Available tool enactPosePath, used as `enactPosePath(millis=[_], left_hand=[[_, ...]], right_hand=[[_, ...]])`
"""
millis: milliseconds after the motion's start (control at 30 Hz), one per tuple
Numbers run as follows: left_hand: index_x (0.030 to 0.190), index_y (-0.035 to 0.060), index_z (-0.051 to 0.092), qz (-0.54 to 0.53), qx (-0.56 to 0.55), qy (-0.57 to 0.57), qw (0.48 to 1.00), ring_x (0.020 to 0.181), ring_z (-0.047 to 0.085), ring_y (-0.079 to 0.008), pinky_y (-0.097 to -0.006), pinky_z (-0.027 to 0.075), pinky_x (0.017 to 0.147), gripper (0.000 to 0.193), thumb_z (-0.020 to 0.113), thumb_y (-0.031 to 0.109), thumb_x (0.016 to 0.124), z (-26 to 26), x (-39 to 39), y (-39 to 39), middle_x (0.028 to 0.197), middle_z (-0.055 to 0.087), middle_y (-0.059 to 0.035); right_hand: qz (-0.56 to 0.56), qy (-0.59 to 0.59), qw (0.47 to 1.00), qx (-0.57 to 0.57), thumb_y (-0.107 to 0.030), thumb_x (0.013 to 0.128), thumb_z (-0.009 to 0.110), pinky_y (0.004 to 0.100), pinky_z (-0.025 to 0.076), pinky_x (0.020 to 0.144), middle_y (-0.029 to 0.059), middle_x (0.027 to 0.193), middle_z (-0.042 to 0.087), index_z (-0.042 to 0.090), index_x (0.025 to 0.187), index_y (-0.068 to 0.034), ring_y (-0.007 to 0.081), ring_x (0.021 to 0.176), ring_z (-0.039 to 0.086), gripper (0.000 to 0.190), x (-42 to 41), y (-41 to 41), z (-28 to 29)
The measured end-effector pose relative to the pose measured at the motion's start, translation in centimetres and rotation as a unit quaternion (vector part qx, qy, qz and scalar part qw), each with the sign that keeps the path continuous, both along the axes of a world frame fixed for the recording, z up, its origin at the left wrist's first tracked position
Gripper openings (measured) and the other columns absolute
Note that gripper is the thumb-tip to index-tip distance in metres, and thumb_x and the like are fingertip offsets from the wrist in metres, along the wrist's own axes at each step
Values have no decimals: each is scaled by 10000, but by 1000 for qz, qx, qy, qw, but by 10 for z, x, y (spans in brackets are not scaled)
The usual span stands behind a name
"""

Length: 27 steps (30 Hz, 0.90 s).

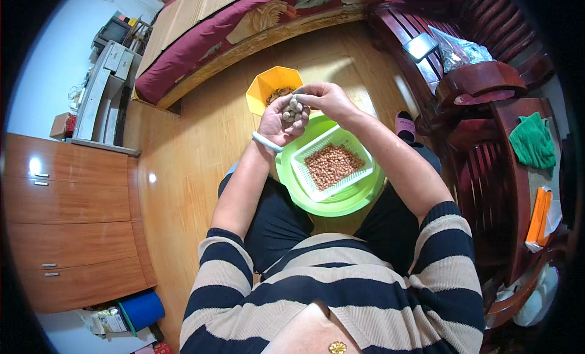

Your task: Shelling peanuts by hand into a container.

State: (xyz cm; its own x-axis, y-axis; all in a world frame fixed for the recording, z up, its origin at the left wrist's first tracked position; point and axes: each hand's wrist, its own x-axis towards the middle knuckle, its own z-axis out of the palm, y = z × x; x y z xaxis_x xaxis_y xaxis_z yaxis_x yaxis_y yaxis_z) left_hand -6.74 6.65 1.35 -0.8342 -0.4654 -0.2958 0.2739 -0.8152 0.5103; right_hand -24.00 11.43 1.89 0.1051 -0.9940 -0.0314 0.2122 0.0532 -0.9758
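Note:
Several unshelled peanuts (pixel 290 112) lie cupped in my left hand (pixel 276 123), which wears a pale bangle at the wrist. My right hand (pixel 327 100) meets it from the right, thumb and fingertips pinching one peanut pod (pixel 294 98). Just beneath my hands stands a green plastic basin (pixel 285 171). Inside it a white plastic basket (pixel 315 194) sits at a tilt, holding shelled reddish peanut kernels (pixel 333 165). Beyond my hands is a yellow octagonal container (pixel 258 92) with brown peanut shells (pixel 279 94) in it, partly hidden by my hands.
A bed (pixel 219 29) with a wooden edge runs along the far side. Dark red wooden furniture (pixel 498 125) stands on the right, bearing a green cloth (pixel 534 141) and an orange package (pixel 540 217). Wooden cabinets (pixel 77 194) line the left. A pink slipper (pixel 405 125) shows near my right knee.

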Motion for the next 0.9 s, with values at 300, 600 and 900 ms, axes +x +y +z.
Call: enactPosePath(millis=[300,600,900], left_hand=[[917,13,573,14,19,-10,1000,589,550,-158,-197,378,347,380,412,355,962,-26,-6,6,792,607,-132],[917,48,598,42,14,6,999,593,544,-141,-172,361,360,327,490,355,946,-24,10,7,794,602,-106],[926,88,560,77,-51,-17,996,572,529,-107,-165,358,368,249,506,329,948,-28,6,13,783,592,-55]], right_hand=[[-71,-7,992,108,-204,863,651,232,457,584,31,767,639,662,936,-13,87,642,563,204,8,-11,-18],[-32,-30,994,96,-169,847,666,206,456,682,9,845,652,668,975,-31,74,740,575,188,10,-12,-23],[-38,-22,997,70,-144,845,668,225,469,753,13,890,658,667,998,-19,78,815,585,198,14,0,-19]])
